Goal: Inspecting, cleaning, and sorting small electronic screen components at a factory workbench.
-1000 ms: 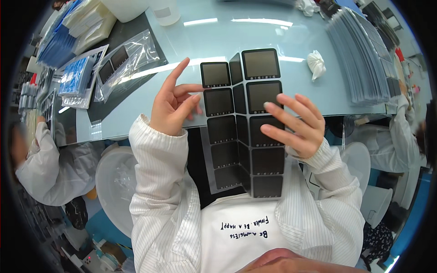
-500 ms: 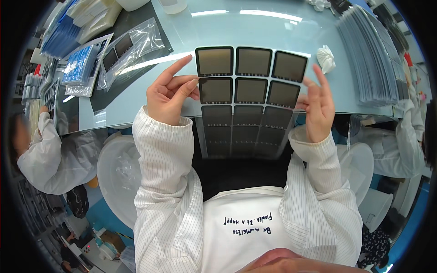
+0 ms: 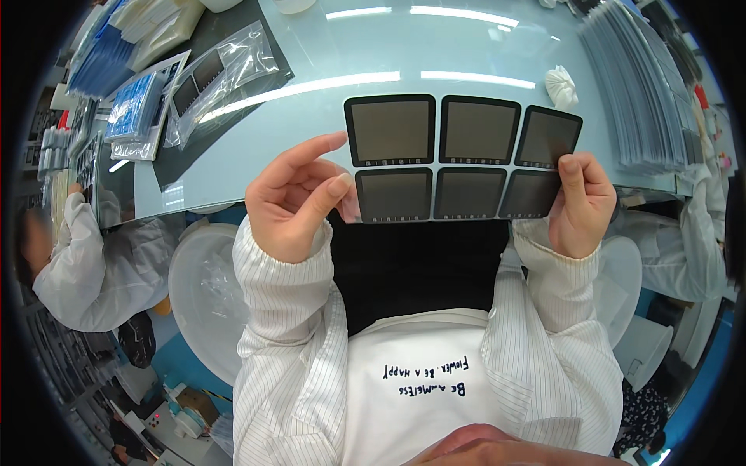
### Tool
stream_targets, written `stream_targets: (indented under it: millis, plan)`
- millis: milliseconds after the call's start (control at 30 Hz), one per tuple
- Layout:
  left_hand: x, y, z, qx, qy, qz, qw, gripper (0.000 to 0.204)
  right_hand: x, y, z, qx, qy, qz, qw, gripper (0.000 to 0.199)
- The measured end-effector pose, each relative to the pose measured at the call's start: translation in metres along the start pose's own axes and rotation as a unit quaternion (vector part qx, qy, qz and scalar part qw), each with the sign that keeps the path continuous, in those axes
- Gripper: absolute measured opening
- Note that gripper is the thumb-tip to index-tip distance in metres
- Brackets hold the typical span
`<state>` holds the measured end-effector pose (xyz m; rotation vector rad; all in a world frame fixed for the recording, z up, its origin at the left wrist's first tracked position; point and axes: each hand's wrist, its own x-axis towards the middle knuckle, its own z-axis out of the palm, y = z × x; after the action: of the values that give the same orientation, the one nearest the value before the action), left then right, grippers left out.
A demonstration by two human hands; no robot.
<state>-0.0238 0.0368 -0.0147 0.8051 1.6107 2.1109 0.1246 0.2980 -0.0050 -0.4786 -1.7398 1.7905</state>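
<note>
A thin sheet of dark rectangular panels (image 3: 394, 132) with black borders is held up over the near table edge, two rows of three showing. Small pale marks run along the bottom of each panel. My right hand (image 3: 581, 206) grips its right edge, thumb in front and fingers behind. At the left edge, my left hand (image 3: 295, 198) has its thumb by the margin and some fingers partly behind it, with the index finger stretched out along the upper side. How firmly this hand holds is hard to see.
A crumpled white wad (image 3: 561, 87) lies on the glassy table (image 3: 326, 54). Tall stacked clear sheets (image 3: 633, 93) stand at right. At left are a plastic bag (image 3: 252, 66) with dark panels and a blue pack (image 3: 134, 109). Round white bins (image 3: 203, 311) flank me; a co-worker's sleeve (image 3: 78, 241) shows left.
The sheet has turned nearer level, showing two rows where four showed. My right hand has moved outward and closed on its right edge; my left hand has come slightly lower.
</note>
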Motion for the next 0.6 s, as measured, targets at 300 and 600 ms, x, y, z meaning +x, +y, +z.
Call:
stream_targets:
  millis: [300,600]
  plan:
    - [-0.008,0.017,0.008,0.019,0.003,0.070,0.997,0.038,-0.002,-0.006,0.003,0.035,0.029,-0.005,0.999,0.017]
    - [-0.013,0.018,0.017,0.017,0.044,0.072,0.996,0.036,-0.013,-0.014,0.013,0.031,0.020,-0.024,0.999,0.013]
